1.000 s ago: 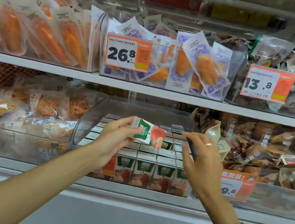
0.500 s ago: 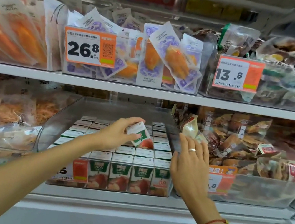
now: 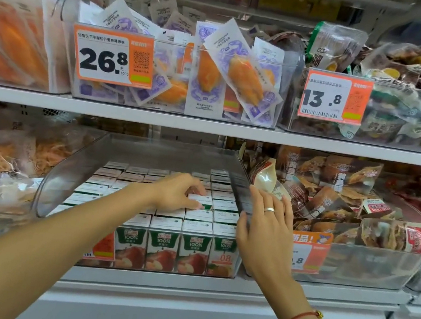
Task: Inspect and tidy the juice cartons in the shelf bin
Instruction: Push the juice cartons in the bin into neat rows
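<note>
White-topped carton [image 3: 198,201] between left-hand fingers [image 3: 194,184]

A single wide-angle camera supplies the only view. It is worn on the person's head and faces forward and slightly downward, square to a white metal shelf unit [image 3: 209,125]. The clear plastic bin of green-and-white juice cartons [image 3: 149,149] sits just below frame centre, at arm's reach. Both bare forearms enter from the lower edge: the left hand [image 3: 176,192] reaches in from the lower left, the right hand [image 3: 268,224] from the lower right. The upper shelf tier, with an orange-and-white price tag reading 26.8 [image 3: 112,56], fills the top half. Straight shelf edges bow slightly toward the frame borders, and the outer margins appear blurred.
</note>
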